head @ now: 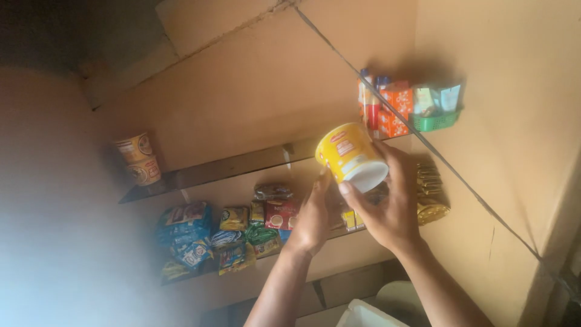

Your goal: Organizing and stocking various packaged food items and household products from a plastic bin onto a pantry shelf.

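A yellow cup-shaped food container (350,156) with a white base is held up in front of the wall shelves. My right hand (387,209) grips it from below and the side, thumb against its white end. My left hand (313,218) reaches up beside it, fingertips touching the cup's lower left edge. Both forearms rise from the bottom of the view. The cup is tilted, its white end pointing toward me.
The upper shelf (206,172) carries two stacked yellow cups (139,158) at left, orange boxes (393,109) and a green basket (437,121) at right. On the lower shelf lie several snack packets (230,233) and gold packets (431,194). A white object (369,315) sits at bottom.
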